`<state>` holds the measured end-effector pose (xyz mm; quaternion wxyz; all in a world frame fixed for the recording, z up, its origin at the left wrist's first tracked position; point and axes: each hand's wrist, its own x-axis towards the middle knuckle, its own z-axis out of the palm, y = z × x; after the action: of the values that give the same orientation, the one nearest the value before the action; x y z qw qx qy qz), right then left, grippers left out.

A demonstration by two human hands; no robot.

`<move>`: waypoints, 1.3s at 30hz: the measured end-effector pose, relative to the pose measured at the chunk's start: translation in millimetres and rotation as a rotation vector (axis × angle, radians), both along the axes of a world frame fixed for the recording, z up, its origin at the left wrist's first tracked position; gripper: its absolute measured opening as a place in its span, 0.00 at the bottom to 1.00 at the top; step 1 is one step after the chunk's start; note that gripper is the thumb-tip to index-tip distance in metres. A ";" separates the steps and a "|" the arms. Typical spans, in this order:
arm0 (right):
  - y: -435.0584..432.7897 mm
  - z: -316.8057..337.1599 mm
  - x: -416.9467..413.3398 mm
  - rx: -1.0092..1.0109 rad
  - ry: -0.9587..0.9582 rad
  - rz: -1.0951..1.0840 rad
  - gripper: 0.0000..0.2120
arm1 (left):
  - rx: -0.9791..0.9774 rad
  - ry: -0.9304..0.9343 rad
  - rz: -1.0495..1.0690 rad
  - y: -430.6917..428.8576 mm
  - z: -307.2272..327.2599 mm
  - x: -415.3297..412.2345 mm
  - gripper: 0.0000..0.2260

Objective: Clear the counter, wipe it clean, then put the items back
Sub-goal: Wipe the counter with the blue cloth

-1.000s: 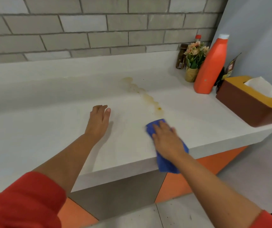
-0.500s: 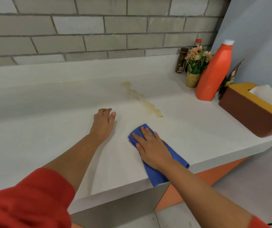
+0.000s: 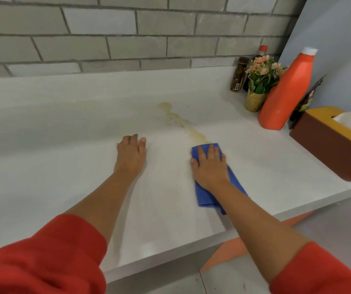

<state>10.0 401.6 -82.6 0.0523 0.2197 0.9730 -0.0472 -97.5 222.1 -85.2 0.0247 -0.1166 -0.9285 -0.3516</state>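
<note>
A wide white stone-look desk [image 3: 64, 166] runs along a grey brick-tile wall [image 3: 127, 39]. The right hand [image 3: 209, 166] lies flat on a folded blue microfibre cloth [image 3: 207, 197]. Its fingers are straight and spread a little, pressing the cloth down onto the desk rather than gripping it. The cloth sits right of centre, with its far edge touching the near end of a yellow-brown spill stain [image 3: 181, 122]. Its near end trails back under the wrist toward the desk's front edge. The stain stretches away from the cloth toward the far left in a blotchy line with a few dark specks around it.

The left hand [image 3: 131, 155] rests palm down on bare desk, left of the cloth and apart from it. Its fingers are extended and close together, and it holds nothing. Both forearms are bare below pushed-up red sleeves [image 3: 42, 257].

Several items stand grouped at the far right corner:
- A tall orange plastic bottle with a white cap [image 3: 285, 96].
- Just left of it, a small woven pot of pink artificial flowers [image 3: 254, 100].
- Behind the pot, a dark brown spice jar [image 3: 238, 76] and a dark bottle with a red cap [image 3: 263, 49].
- Right of the orange bottle, a dark packet [image 3: 310, 96] leaning on the pale blue side wall.

Nearer on the right sits a brown tissue box with a yellow top [image 3: 327, 149], with white tissue sticking out.
</note>
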 end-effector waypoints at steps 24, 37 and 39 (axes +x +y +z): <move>-116.1 1.2 28.5 -0.140 0.085 0.522 0.24 | 0.453 -0.065 0.065 -12.0 4.9 2.3 0.19; 1.2 1.0 -18.2 0.029 0.038 -0.224 0.26 | 0.501 -0.052 0.065 -11.4 4.9 2.5 0.19; -42.0 -1.0 -19.0 0.027 0.052 -0.037 0.26 | 0.488 -0.056 0.070 -11.4 4.5 1.8 0.19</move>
<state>-9.0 359.6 -83.7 0.0234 0.2371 0.9703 -0.0408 -95.8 210.7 -80.6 0.0386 -0.0652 -0.8199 -0.5675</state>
